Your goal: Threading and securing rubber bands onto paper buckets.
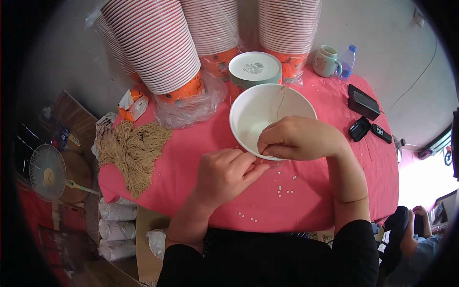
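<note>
A white-lined paper bucket (246, 117) stands tilted toward me on the table. A thin tan cord (281, 104) runs from its far rim down the inside. My right hand (299, 138) reaches over the near rim, its fingers bent and pinched inside the bucket; what they hold is hidden. Outside the same rim, my left hand (227, 174) is closed, its fingers curled and the thumb beside the bucket wall. Whatever lies between those fingers cannot be made out. Several small white discs (280, 191) are scattered on the cloth near me.
Tall stacks of paper buckets (153, 45) in plastic line the back of the pink-covered table (191, 143). Behind the bucket sits an upturned one (256, 67). A bundle of tan cords (131, 153) lies left; a mug (326, 61), bottle (349, 62) and black case (363, 101) stand right.
</note>
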